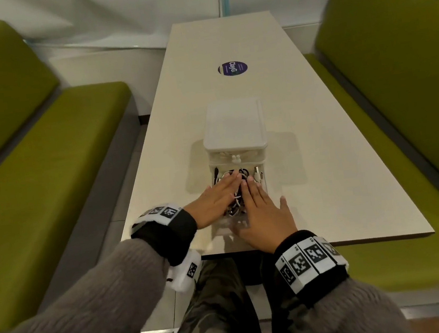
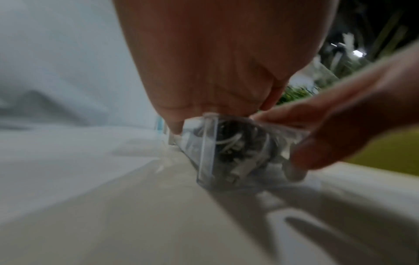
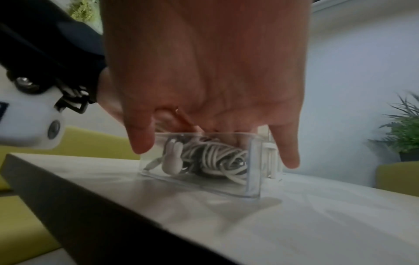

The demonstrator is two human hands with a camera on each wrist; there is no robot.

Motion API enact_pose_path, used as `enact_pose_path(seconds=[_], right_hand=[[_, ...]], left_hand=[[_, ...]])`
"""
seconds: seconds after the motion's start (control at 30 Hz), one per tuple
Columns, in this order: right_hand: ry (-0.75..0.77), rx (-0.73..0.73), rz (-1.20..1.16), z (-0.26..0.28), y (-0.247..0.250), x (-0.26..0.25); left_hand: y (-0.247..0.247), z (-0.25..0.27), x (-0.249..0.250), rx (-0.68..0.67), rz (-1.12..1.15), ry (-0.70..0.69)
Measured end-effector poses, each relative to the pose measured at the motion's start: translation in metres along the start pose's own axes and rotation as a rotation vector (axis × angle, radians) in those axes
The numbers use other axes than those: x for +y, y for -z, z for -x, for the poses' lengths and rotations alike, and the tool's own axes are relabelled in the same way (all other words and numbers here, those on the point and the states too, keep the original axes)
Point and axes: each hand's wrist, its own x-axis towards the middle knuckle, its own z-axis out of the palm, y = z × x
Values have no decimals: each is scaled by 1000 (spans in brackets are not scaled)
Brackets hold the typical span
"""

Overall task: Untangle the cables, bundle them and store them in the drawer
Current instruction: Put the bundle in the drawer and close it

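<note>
A small white drawer unit (image 1: pixel 234 128) stands mid-table, its clear bottom drawer (image 1: pixel 264 180) pulled out toward me. Black and white coiled cables (image 1: pixel 238 204) fill the drawer. My left hand (image 1: pixel 227 186) lies flat on the cables from the left, fingers straight. My right hand (image 1: pixel 252 191) lies flat on them from the right, thumb spread over the table. In the right wrist view the right hand (image 3: pixel 204 89) covers the drawer (image 3: pixel 254 170), with the cables (image 3: pixel 217 157) showing through its wall beside a white rabbit-shaped knob (image 3: pixel 172 156). The blurred left wrist view shows the left hand (image 2: pixel 215 71) on the drawer (image 2: pixel 206 148).
The long cream table (image 1: pixel 225 43) bears a round purple sticker (image 1: pixel 232 68) beyond the unit. Green benches (image 1: pixel 46 160) flank it on both sides. The table's near edge runs just under my wrists. A potted plant (image 3: pixel 406 129) stands at the right.
</note>
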Motion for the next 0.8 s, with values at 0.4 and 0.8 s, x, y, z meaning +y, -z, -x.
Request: enact_pose_path(seconds=[0.4, 0.8], right_hand=[[10, 37, 65, -2, 6, -1], [36, 88, 31, -13, 14, -4]], left_hand=[[8, -4, 6, 720, -283, 32], [59, -49, -18, 396, -300, -28]])
